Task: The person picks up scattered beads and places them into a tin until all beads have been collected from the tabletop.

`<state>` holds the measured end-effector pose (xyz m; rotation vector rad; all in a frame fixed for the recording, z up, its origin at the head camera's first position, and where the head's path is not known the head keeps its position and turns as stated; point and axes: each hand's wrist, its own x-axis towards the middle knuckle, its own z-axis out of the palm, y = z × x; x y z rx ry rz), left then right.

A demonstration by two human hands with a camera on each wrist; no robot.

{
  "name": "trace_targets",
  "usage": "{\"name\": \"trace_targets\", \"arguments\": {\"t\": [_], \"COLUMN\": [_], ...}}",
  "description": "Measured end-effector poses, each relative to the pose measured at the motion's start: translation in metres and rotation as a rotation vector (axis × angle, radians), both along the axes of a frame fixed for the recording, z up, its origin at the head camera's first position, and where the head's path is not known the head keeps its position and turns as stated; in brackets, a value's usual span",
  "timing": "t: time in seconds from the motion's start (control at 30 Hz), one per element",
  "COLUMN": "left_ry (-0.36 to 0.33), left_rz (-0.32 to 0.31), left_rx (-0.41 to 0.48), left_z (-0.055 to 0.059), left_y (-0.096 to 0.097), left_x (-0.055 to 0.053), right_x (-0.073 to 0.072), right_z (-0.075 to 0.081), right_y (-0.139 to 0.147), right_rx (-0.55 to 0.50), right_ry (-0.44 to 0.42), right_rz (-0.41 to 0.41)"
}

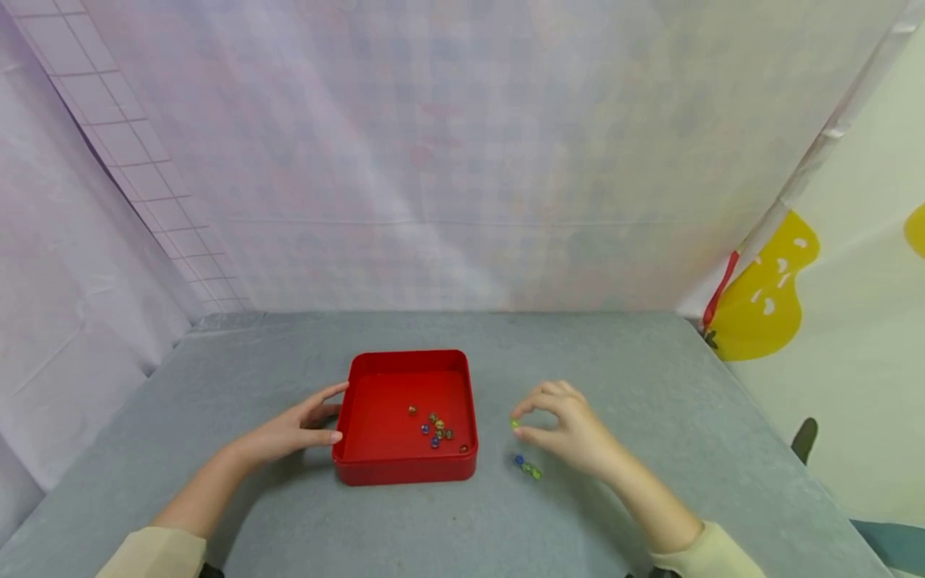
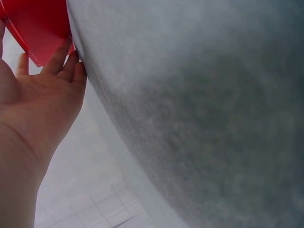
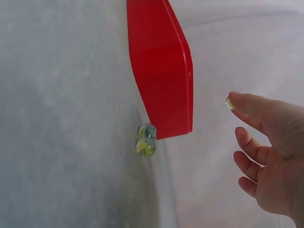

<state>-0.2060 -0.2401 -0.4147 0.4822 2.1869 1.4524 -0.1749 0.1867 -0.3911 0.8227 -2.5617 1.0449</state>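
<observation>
A square red tray (image 1: 405,471) stands on the table with several marbles (image 1: 439,425) lying in it, mostly toward its right front. At its left wall is my left hand (image 1: 292,429), fingers extended, fingertips right at the side and rim; the left wrist view shows the fingers (image 2: 57,59) against the red wall. Right of the tray, my right hand (image 1: 567,425) pinches a yellow-green glass marble (image 3: 230,103) between thumb and index finger, raised above the tabletop. Below that hand, a short row of marbles (image 1: 528,467), blue and yellow-green, lies on the table.
The grey cloth-covered table (image 1: 289,522) extends around the tray on all sides. Behind it hangs a pale curtain (image 1: 462,160), with white sheeting at the left. A yellow printed shape (image 1: 773,297) shows on the white sheet at the right.
</observation>
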Motion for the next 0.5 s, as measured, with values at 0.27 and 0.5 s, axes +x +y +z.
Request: {"name": "trace_targets", "arguments": {"t": [0.27, 0.5], "left_ry": [-0.010, -0.019], "left_rz": [-0.002, -0.004], "left_rx": [0.004, 0.004], "left_z": [0.000, 0.001], "left_y": [0.000, 0.000], "left_x": [0.000, 0.000], "right_x": [-0.006, -0.010], "right_z": [0.003, 0.005], "right_y": [-0.013, -0.025], "right_rx": [-0.029, -0.048], "right_ry": [-0.019, -0.049], "right_rz": [-0.002, 0.000]}}
